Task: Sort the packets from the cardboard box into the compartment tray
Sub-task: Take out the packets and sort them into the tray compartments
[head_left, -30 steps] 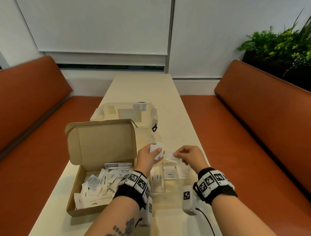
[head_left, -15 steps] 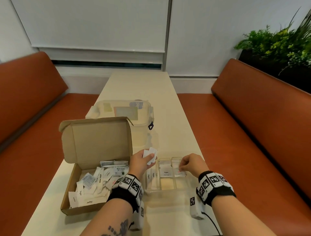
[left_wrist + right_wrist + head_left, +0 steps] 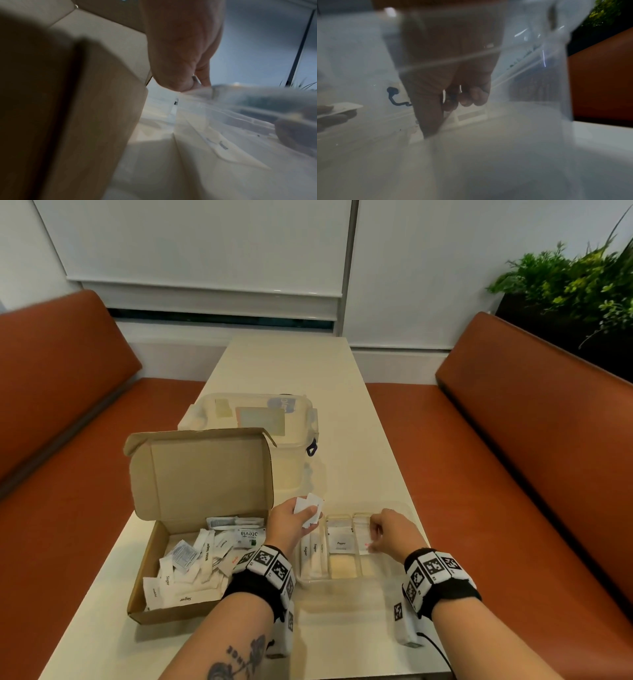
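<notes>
Head view, sorting in progress. Right hand (image 3: 390,534) lowered into the rightmost compartment of the clear compartment tray (image 3: 310,578), fingers (image 3: 374,546) curled down onto a small red-lettered packet (image 3: 365,544) lying flat at the compartment's far end; fingertips touching it, but whether pinching it or letting it go cannot be told from head or wrist view. Left hand (image 3: 291,525) raised just above the tray's left edge, between tray and open cardboard box (image 3: 191,529), fingers and thumb closed on a fan of held white packets (image 3: 310,505), corners pointing away from the wearer. Middle compartment holding a Pepper packet (image 3: 340,542); left compartment holding long Sugar sticks (image 3: 310,549) laid lengthwise, long axis running away from the wearer. Held packets thus directly beside the right hand's fingers, to their left and slightly higher; right hand nearer the compartments, left hand nearer the box. Box still well stocked with loose sachets (image 3: 191,563), hence task judged far from finished. Likely next move: right-hand fingers leftward to draw one packet from the fan. Lidded clear plastic tub (image 3: 294,440) behind the box on the worktop (image 3: 359,440).
</notes>
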Action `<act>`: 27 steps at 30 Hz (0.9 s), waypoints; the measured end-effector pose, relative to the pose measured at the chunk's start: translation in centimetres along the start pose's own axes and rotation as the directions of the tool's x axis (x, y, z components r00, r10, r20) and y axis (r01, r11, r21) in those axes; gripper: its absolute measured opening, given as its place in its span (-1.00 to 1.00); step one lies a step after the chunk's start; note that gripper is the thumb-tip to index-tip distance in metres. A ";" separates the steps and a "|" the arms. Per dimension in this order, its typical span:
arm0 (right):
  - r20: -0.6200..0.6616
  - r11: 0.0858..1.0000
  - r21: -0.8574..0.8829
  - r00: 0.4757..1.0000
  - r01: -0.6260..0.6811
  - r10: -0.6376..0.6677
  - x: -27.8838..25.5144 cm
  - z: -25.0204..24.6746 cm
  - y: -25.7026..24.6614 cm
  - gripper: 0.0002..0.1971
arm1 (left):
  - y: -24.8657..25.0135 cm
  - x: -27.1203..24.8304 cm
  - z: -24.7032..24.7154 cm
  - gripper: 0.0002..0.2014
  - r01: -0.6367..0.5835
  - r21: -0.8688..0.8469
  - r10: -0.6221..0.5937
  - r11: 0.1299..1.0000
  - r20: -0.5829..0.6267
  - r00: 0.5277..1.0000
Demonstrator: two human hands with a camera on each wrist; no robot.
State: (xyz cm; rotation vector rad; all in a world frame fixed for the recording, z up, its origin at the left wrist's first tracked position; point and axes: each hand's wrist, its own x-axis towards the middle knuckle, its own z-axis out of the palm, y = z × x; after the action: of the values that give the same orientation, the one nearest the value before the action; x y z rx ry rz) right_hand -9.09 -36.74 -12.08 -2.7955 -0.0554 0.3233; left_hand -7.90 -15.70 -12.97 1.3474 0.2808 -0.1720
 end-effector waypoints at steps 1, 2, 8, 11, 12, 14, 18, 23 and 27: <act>-0.005 1.000 -0.013 1.000 0.005 -0.005 0.0 0.1 0.0 -0.67 | 0.0 0.0 0.0 -0.84 -0.001 0.000 0.001 1.000 0.002 1.000; -0.008 1.000 -0.025 1.000 0.009 -0.009 0.0 0.3 0.0 -0.68 | 0.0 0.0 0.0 -0.84 -0.001 0.001 0.001 1.000 0.004 1.000; -0.038 1.000 -0.022 0.999 0.006 -0.007 0.0 0.8 0.0 -0.68 | 0.2 -0.2 0.1 -0.82 -0.006 0.024 0.006 1.000 0.003 1.000; -0.048 1.000 -0.029 0.999 0.008 -0.010 0.1 1.0 0.1 -0.72 | 0.2 -0.2 0.0 -0.82 -0.002 0.016 0.002 1.000 0.002 1.000; -0.045 0.999 -0.032 0.999 0.006 -0.007 0.2 1.0 0.1 -0.73 | 0.2 -0.2 0.0 -0.83 0.002 0.015 -0.002 1.000 0.005 1.000; -0.037 1.000 -0.029 0.999 -0.004 0.003 0.2 0.8 -0.2 -0.74 | 0.3 -0.2 0.0 -0.85 0.010 0.033 -0.010 0.999 0.018 1.000; -0.144 0.995 0.099 0.990 0.008 0.006 0.1 0.0 -1.7 -0.81 | 0.7 -0.4 0.2 -0.81 0.030 0.068 -0.035 0.997 0.078 0.996; -0.236 0.857 0.496 0.972 0.141 -0.023 0.1 -1.5 -4.6 -0.85 | 1.3 -1.2 0.5 -0.79 0.061 0.113 -0.085 0.992 0.221 0.972; -0.179 0.737 0.661 0.983 0.141 -0.028 0.0 -1.8 -5.4 -0.98 | 1.7 -1.5 0.8 -0.86 0.095 0.058 -0.107 0.994 0.251 0.962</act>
State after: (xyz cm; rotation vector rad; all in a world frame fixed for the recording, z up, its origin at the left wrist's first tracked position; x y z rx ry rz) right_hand -8.66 -32.15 -8.66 -2.0692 -0.0222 0.0669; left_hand -8.73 -16.16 -10.80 1.3401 0.1298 -0.4358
